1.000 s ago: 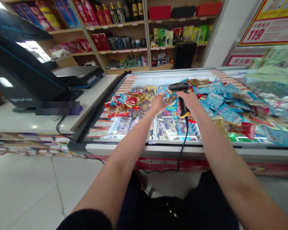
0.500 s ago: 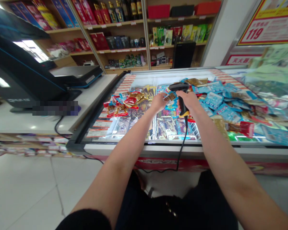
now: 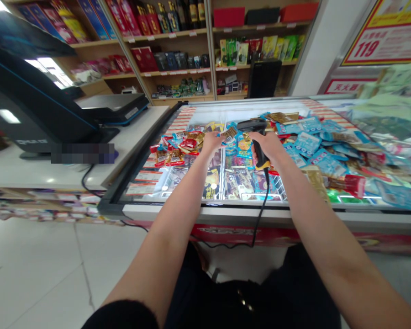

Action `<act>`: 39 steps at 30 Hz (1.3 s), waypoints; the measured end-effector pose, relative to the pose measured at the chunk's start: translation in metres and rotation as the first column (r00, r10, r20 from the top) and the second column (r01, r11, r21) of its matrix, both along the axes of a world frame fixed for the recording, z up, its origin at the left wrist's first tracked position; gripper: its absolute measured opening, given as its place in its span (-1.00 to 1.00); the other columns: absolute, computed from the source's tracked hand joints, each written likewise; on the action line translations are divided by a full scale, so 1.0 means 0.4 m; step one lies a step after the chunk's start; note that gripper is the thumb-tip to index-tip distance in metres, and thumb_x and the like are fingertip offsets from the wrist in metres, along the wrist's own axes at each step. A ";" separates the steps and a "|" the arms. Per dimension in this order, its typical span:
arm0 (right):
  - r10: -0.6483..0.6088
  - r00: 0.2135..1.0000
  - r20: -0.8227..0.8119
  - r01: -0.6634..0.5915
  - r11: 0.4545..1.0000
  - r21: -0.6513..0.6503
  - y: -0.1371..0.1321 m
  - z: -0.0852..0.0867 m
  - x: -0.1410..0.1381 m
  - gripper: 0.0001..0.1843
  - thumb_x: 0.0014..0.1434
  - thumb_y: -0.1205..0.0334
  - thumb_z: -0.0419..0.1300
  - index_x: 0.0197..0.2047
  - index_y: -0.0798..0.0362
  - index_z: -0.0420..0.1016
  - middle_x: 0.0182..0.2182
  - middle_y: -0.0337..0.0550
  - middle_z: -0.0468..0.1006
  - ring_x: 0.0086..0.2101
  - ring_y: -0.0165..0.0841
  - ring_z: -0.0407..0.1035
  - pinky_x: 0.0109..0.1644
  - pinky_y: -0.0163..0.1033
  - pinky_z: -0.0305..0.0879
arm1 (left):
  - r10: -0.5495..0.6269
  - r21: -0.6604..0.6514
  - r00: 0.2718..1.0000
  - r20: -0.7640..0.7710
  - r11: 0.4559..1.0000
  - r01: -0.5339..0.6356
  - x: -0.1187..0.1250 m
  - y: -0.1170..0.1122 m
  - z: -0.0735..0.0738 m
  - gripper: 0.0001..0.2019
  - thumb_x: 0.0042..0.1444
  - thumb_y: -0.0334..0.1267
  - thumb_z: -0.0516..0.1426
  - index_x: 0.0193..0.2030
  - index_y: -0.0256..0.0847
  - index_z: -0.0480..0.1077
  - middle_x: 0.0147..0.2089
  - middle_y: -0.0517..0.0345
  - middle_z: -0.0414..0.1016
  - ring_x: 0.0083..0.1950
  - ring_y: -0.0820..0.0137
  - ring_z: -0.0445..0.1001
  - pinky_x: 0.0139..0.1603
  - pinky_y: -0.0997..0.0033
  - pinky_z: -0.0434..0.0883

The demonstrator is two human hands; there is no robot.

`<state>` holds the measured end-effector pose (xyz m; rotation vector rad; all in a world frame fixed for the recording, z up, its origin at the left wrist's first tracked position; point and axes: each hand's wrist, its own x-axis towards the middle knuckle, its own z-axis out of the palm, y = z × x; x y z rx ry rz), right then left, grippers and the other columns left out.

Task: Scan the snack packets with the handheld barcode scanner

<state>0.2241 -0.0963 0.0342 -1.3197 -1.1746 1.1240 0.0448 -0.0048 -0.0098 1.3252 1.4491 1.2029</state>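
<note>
**Q:** Item one, left hand (image 3: 211,143)?

**A:** Partly open, thumb and fingers pinching a small tan snack packet (image 3: 230,133) by its edge. The packet is held up above the heap, midway along the back half of the display chest freezer (image 3: 205,211).

**Q:** Item two, right hand (image 3: 269,147)?

**A:** Closed firmly around the grip of a black-and-yellow handheld barcode scanner (image 3: 257,138), whose head sits just beside the packet.

**Q:** Attached or nearby?

**A:** A black scanner cable (image 3: 262,214) hangs from the scanner's base, over the freezer's front edge. Blue sachets (image 3: 305,143) are heaped toward the right side of the freezer.

**Q:** Risks?

**A:** A fingertip hold is light, so the packet could slip and vanish into the similar packets below. With so many barcodes close together, the scanner could read a neighbouring packet instead. The cable could also snag on the front edge, tugging the scanner if an arm swings wide.
</note>
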 end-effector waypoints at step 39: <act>0.261 0.947 0.186 -0.265 0.964 -0.001 -0.032 0.010 -0.006 -0.68 0.15 0.21 0.20 -0.59 0.07 0.30 -0.75 -0.17 0.37 -0.76 -0.40 0.25 -0.70 -0.31 0.19 | 0.095 0.018 0.986 0.140 0.995 -0.098 -0.034 -0.007 0.027 -0.90 -0.15 -0.44 0.22 -0.47 -0.24 0.37 -0.49 0.23 0.40 -0.32 0.38 0.52 -0.11 0.23 0.58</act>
